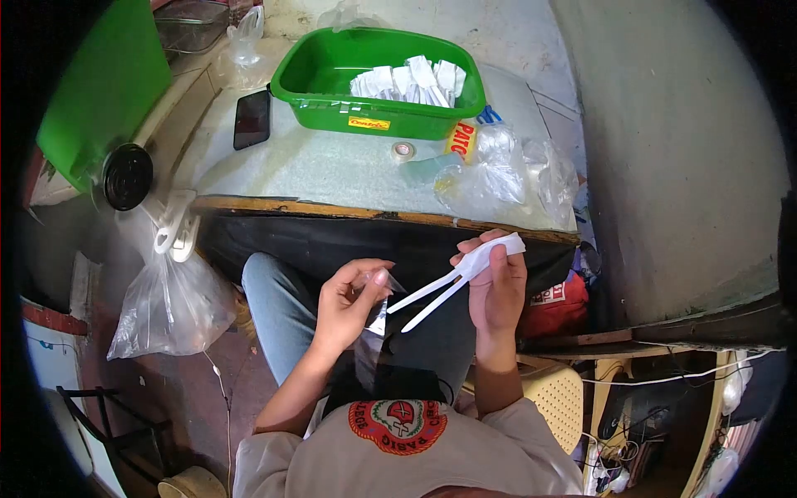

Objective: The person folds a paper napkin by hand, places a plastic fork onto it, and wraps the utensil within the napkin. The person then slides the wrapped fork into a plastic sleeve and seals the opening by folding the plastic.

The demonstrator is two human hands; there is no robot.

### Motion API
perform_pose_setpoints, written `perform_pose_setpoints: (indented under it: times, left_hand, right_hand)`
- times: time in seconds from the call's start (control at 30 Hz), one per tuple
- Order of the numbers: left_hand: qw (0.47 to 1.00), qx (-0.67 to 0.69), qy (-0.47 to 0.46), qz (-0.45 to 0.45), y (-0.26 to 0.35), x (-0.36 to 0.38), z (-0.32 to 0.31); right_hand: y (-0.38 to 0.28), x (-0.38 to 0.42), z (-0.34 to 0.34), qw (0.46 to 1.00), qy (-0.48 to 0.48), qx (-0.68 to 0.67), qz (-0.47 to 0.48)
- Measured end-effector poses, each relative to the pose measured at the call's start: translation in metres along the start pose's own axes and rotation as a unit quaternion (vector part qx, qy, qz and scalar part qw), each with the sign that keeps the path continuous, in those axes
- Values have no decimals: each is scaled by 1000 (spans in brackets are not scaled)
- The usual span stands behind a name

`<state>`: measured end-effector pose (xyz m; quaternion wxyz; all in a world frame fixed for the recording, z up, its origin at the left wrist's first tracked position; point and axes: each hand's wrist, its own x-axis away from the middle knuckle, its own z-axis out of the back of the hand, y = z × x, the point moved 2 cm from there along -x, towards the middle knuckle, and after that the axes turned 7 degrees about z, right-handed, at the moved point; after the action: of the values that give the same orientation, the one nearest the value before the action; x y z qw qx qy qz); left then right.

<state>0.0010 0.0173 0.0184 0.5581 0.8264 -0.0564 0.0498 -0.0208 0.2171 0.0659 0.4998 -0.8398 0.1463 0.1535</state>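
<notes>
My right hand (496, 289) grips a pair of white plastic utensils (440, 289) by their wide ends, with a white tissue at the top; the handles point down-left. My left hand (347, 303) pinches a small clear plastic sleeve (378, 309) right by the handle tips. Both hands are held above my lap, below the table's front edge.
A green basin (378, 112) of wrapped white packets stands on the table (332, 174), with a phone (251, 118), a tape roll (403, 150) and clear bags (498, 174) beside it. A plastic bag (170, 307) hangs at left. A wall is at right.
</notes>
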Motion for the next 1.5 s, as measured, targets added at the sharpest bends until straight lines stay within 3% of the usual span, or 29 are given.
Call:
perform_pose_setpoints:
  times: [0.1, 0.47, 0.57, 0.63, 0.83, 1.07, 1.17, 1.5]
  left_hand:
    - [994, -51, -35, -85, -4, 0, 3]
    - [992, -86, -18, -92, -6, -5, 11]
    - [995, -85, 7, -43, -6, -7, 13]
    - [988, -125, 5, -86, -6, -7, 14]
    - [991, -109, 16, -70, -7, -4, 15]
    - [992, -89, 22, -90, -7, -7, 7]
    - [995, -74, 37, -54, -1, -3, 0]
    - [997, -36, -32, -52, -10, -1, 5]
  right_hand:
    - [2, 1, -3, 1000, -5, 16, -1]
    - [1, 2, -9, 1000, 6, 17, 14]
    - [7, 2, -13, 999, 19, 24, 22]
    - [12, 2, -12, 999, 12, 47, 8]
    - [18, -1, -8, 996, 1, 84, -3]
    - [12, -3, -6, 998, -33, -10, -59]
    - [18, 1, -1, 997, -25, -23, -75]
    - [1, -2, -2, 998, -4, 19, -57]
